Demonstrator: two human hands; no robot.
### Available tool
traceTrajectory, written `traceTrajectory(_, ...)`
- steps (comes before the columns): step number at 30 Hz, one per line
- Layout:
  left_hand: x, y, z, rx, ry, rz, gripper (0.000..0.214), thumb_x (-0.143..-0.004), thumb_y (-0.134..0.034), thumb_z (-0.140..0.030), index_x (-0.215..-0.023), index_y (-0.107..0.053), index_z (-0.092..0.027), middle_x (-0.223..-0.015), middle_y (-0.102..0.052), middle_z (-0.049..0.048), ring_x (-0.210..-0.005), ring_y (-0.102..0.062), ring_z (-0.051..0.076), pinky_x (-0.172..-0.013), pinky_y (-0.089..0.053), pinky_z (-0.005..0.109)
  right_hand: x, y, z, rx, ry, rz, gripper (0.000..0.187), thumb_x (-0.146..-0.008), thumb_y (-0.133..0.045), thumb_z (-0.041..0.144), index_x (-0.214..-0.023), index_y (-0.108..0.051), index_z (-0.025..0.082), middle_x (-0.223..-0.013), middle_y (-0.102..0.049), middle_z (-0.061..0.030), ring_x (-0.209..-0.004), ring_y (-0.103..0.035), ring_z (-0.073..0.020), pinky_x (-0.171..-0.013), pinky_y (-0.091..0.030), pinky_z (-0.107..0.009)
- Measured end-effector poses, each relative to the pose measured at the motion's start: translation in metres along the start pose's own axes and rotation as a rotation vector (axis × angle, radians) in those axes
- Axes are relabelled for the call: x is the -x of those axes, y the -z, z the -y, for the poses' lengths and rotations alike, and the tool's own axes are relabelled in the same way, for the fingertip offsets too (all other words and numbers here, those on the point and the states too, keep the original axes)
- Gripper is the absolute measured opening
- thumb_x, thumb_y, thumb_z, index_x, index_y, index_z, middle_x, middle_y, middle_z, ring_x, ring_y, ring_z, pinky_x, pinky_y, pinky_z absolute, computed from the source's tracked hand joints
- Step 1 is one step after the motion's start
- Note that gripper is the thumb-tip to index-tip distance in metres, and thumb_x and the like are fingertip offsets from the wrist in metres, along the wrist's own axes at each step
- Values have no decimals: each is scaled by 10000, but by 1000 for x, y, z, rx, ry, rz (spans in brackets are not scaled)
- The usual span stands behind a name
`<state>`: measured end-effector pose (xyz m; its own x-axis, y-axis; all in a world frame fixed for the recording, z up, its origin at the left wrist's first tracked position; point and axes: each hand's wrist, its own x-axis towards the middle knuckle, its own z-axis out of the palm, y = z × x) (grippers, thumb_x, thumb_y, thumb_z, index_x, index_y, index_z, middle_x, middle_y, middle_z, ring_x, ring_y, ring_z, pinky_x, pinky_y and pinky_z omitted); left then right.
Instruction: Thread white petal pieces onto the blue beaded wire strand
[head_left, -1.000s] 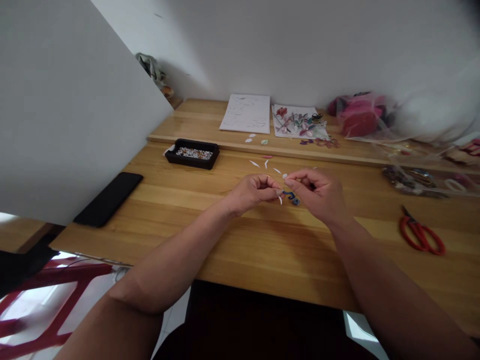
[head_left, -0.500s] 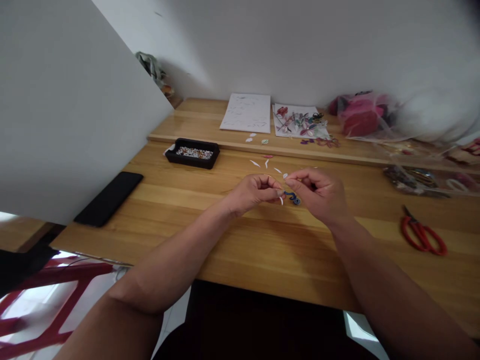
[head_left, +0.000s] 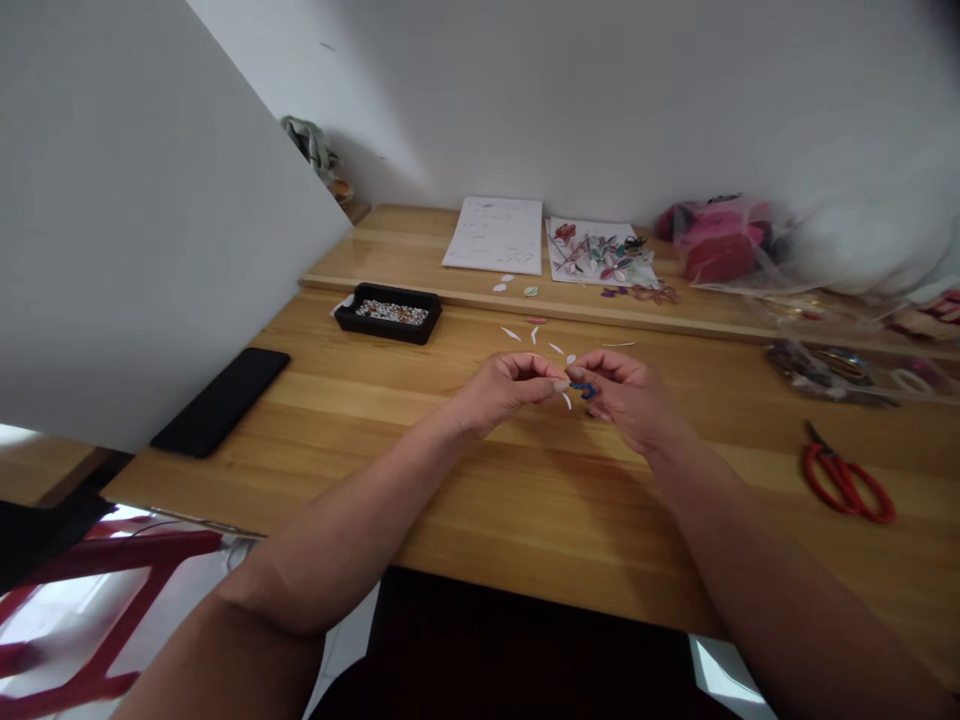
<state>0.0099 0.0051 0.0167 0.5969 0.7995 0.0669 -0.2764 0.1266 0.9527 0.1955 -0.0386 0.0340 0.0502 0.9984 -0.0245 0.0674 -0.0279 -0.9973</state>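
Note:
My left hand (head_left: 504,388) and my right hand (head_left: 628,393) meet over the middle of the wooden table (head_left: 480,470), fingertips almost touching. Both are pinched closed on a small blue curled strip (head_left: 582,388) held between them just above the wood. Several small white petal-shaped paper scraps (head_left: 534,332) lie on the table just beyond my fingers. One more white scrap (head_left: 567,401) shows under my left fingertips.
A black tray of small beads (head_left: 388,313) sits at the back left, a black phone (head_left: 222,398) at the left edge. Red scissors (head_left: 847,484) lie right. Two paper sheets (head_left: 496,235), one with coloured pieces (head_left: 600,250), and plastic bags (head_left: 757,240) sit at the back. A white board (head_left: 135,220) stands left.
My right hand has dropped lower and turned its fingers down toward the table, drawing the blue strip tighter between both hands. The view has tilted slightly.

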Motion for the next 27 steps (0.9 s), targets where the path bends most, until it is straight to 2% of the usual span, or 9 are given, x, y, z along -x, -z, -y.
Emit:
traceTrajectory(3, -1, 0, 1, 17, -38, -37, 283, -694, -873, -375, -812, -724, -165, -790, -675, -4, -687, -522, 73, -682, -412, 248, 2, -4, -1, -170, -143, 61, 347, -634, -862, 414, -771, -607, 223, -601, -480, 73, -438, -250, -51, -423, -179, -244)
traceTrajectory(6, -2, -1, 1, 43, -73, -63, 285, -693, -869, -370, -801, -707, -162, -823, -685, 4, -709, -537, 78, -690, -419, 250, 4, -7, -1, -231, -224, 142, 300, -637, -823, 353, -761, -577, 236, -522, -407, 96, -428, -225, -55, -427, -177, -233)
traceTrajectory(9, -4, -2, 1, 59, -103, -93, 282, -706, -853, -371, -788, -681, -163, -824, -685, 4, -705, -542, 79, -682, -421, 251, 5, -10, -2, -217, -232, 170, 275, -656, -799, 363, -767, -581, 235, -498, -384, 99, -424, -220, -55, -427, -186, -230)
traceTrajectory(14, -6, -2, 1, 51, -109, -176, 262, -720, -823, -360, -780, -654, -170, -769, -664, -11, -672, -516, 77, -671, -407, 255, 4, -13, -4, -178, -184, 139, 305, -679, -825, 390, -763, -577, 233, -531, -438, 89, -421, -255, -53, -415, -225, -227)
traceTrajectory(18, -7, -1, 3, 51, -106, -229, 240, -727, -806, -342, -777, -649, -168, -772, -662, -11, -674, -522, 78, -674, -401, 256, 4, -14, -11, -20, -41, 97, 280, -757, -775, 429, -740, -582, 227, -562, -524, 57, -429, -361, -76, -424, -297, -246)
traceTrajectory(22, -8, 1, 3, 49, -118, -250, 225, -721, -803, -326, -761, -647, -169, -752, -662, -16, -646, -493, 73, -667, -394, 255, 9, -16, -14, 355, 246, 28, 159, -863, -691, 343, -780, -645, 215, -664, -616, 19, -542, -477, -104, -519, -358, -264)
traceTrajectory(27, -9, 2, 0, 34, -104, -253, 218, -725, -793, -323, -755, -645, -166, -783, -691, 1, -665, -506, 79, -668, -387, 257, 18, -17, -8, 693, 541, -52, 49, -892, -624, 209, -865, -656, 235, -625, -598, 38, -528, -490, -110, -555, -378, -276)
